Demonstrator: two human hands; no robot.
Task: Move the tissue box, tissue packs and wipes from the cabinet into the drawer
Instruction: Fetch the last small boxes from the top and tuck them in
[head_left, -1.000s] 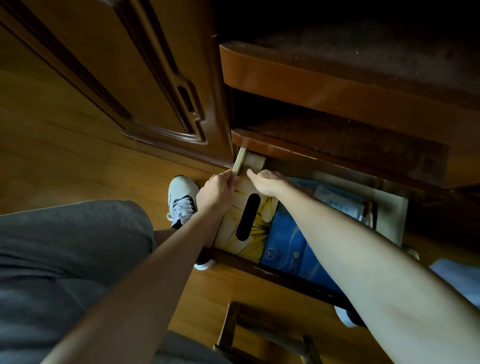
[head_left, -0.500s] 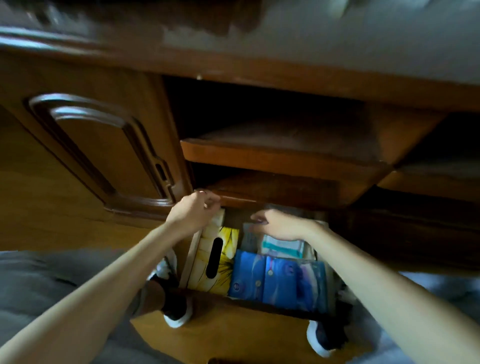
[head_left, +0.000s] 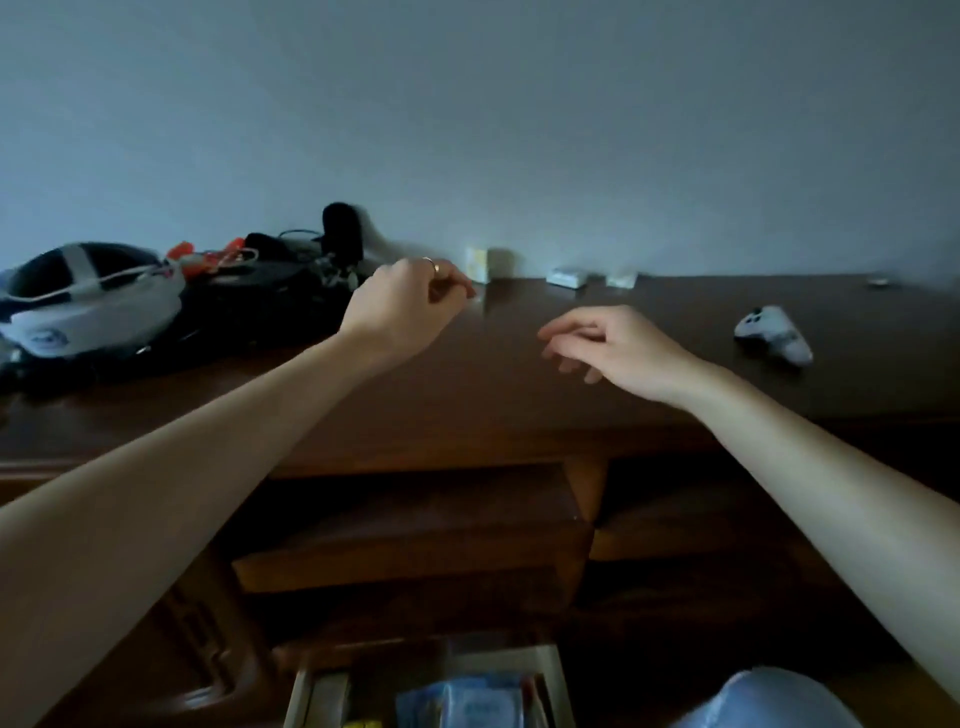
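Both hands are up over the cabinet top (head_left: 519, 374) holding nothing, left hand (head_left: 405, 306) loosely curled, right hand (head_left: 608, 348) slack with fingers drooping. The drawer (head_left: 563, 686) is way down at 6 o'clock, still open, with the blue tissue packs (head_left: 462, 704) inside. Looks roughly centred between the arms, so I can't tell which hand is nearer for pushing it closed.

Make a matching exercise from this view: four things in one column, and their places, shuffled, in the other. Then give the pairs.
Things:
1. left hand
2. white game controller
3. blue tissue packs
4. white headset

Places:
A. in the open drawer at the bottom edge
B. far left of the cabinet top
C. raised over the cabinet top, a ring on one finger
D. right part of the cabinet top

Pairs: 1-C, 2-D, 3-A, 4-B
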